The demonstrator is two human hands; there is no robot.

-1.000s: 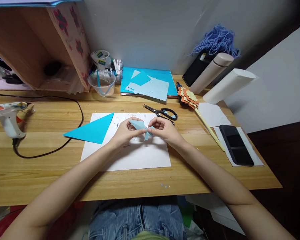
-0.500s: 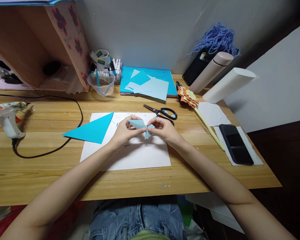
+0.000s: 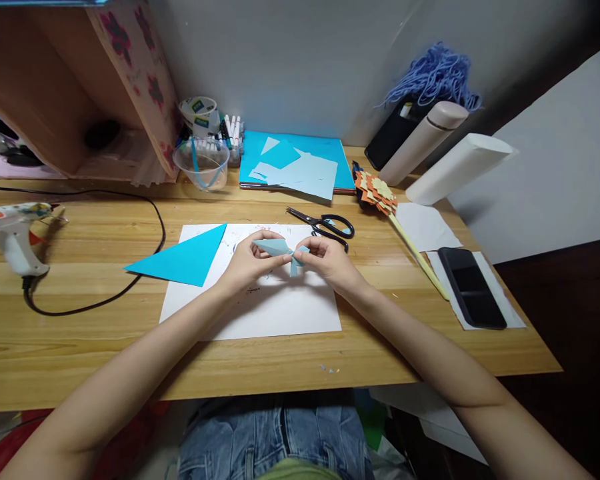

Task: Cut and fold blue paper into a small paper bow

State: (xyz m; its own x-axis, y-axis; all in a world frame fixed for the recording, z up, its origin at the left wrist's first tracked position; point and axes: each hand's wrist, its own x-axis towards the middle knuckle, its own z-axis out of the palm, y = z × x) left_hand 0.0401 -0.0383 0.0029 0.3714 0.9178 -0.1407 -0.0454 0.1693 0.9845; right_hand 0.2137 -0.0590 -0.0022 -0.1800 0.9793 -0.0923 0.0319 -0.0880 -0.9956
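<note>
The left hand [image 3: 250,260] and right hand [image 3: 331,260] are pinching the pale-blue paper piece [image 3: 276,247] between them, above the white sheet [image 3: 285,313], its longer part stretching leftward, roughly parallel to the worktop's [image 3: 390,350] front edge.

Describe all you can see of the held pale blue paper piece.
The pale blue paper piece looks thin and matte. A larger flap spreads left, a smaller one right, and a short strip hangs between. The left hand and right hand pinch it over the white sheet; part of it is hidden.
</note>
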